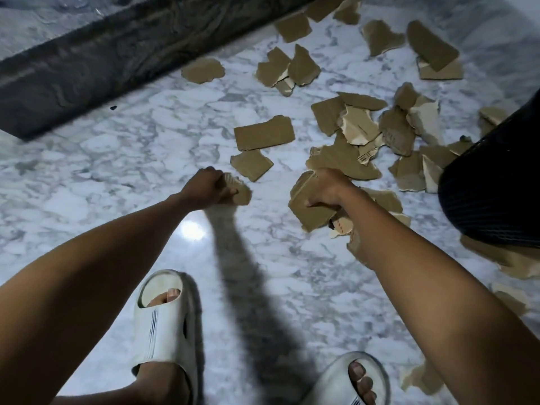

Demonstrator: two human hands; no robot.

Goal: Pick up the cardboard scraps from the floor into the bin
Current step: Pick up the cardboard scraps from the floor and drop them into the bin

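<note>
Two pale slippers (163, 325) stand at the bottom of the frame on the marble floor (87, 185). Above them, the left hand (209, 188) grips one cardboard scrap (241, 192), while the right hand (328, 188) clutches a stack of scraps (309, 209). Toward the right edge stands the dark bin (493, 185), nearer the right hand. Loose scraps (264, 133) spread toward the upper right; the nearest oblong one runs left to right.

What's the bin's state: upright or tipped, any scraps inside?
Cannot tell. Only part of the dark bin's ribbed side shows at the right edge; its opening is out of frame, so neither can be judged.
</note>
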